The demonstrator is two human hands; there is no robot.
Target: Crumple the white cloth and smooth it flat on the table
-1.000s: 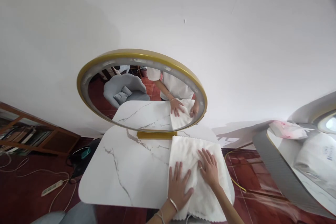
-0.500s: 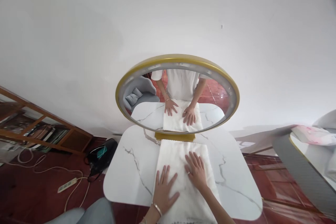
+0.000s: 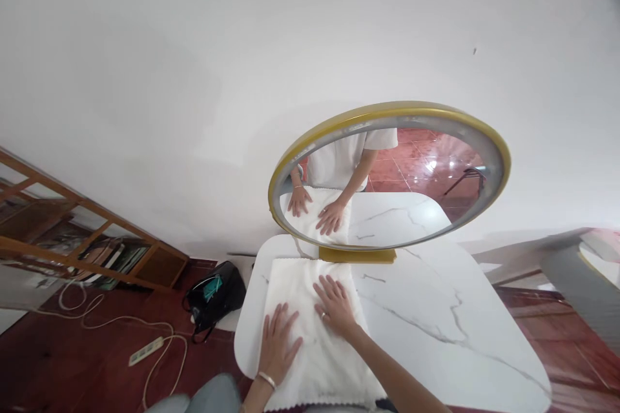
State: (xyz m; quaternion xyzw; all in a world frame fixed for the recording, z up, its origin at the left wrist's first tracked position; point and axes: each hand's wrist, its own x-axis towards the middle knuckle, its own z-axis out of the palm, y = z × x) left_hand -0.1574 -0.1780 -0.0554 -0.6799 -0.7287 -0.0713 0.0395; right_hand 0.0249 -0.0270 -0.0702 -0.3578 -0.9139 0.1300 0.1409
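Observation:
A white cloth (image 3: 320,361) with a scalloped edge lies flat on the left part of a white marble-patterned table (image 3: 436,310); its near end reaches the table's front edge. My left hand (image 3: 279,345), with a bracelet at the wrist, rests flat on the cloth's left side, fingers spread. On its upper right, my right hand (image 3: 336,308), wearing a ring, lies palm down with fingers stretched out. Behind the cloth stands an oval gold-framed mirror (image 3: 402,174) on a gold base (image 3: 357,255), reflecting both hands and the cloth.
A black bag (image 3: 214,297) sits on the red floor left of the table. A power strip (image 3: 146,351) with cords lies nearby, before a wooden shelf (image 3: 162,264). To the right is a grey ribbed piece of furniture (image 3: 576,284). A white wall rises behind.
The cloth has shifted left across the table, with both my hands still flat on it. My view has also turned, so the mirror appears farther right.

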